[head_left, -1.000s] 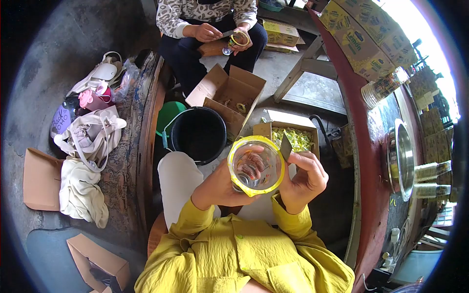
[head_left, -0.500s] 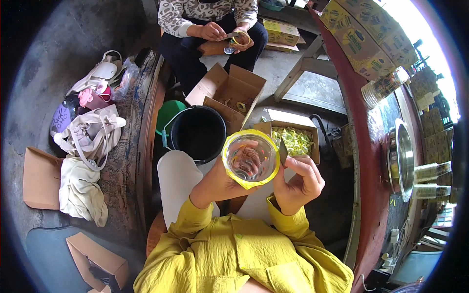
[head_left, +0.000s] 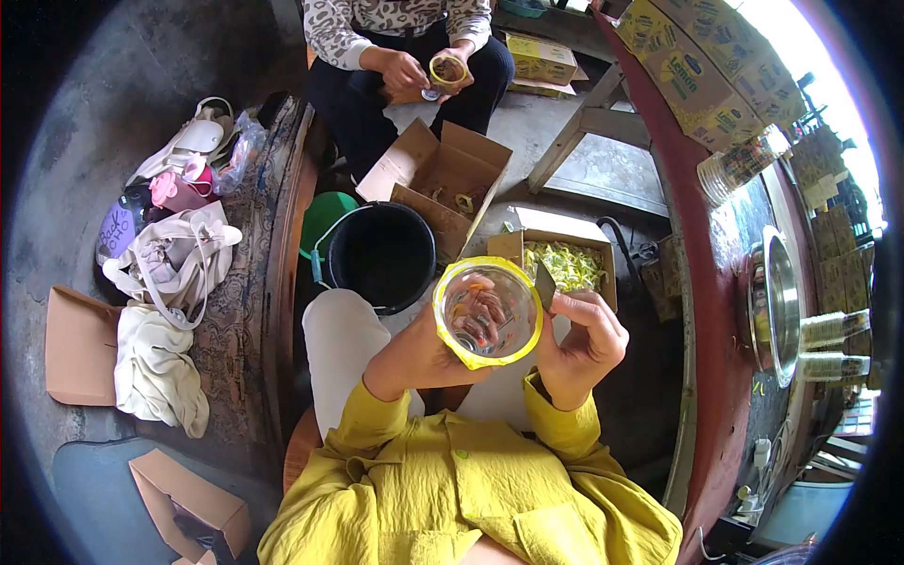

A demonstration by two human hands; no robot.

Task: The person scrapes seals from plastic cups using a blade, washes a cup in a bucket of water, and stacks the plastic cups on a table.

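Observation:
Above my lap, my left hand (head_left: 411, 356) is wrapped round a clear plastic cup (head_left: 513, 320), its mouth turned up towards me. Yellow film with a ragged edge rings the cup's rim. Fingers show through the clear wall. My right hand (head_left: 586, 341) pinches a small flat dark blade (head_left: 545, 284) between thumb and fingers, its edge close against the right side of the rim. Whether the blade touches the film I cannot tell.
Ahead stand a black bucket (head_left: 381, 259), an open cardboard box (head_left: 466, 174) and a box of yellow film scraps (head_left: 567, 266). Another person (head_left: 405, 66) sits opposite, holding a similar cup. On the right, a red-edged counter (head_left: 702, 377) carries a metal basin (head_left: 780, 306) and stacked cups.
My cup has shifted slightly right and down and tilted a little. The blade stays beside its rim. Opposite, the other person's hand has moved down from the top of their cup.

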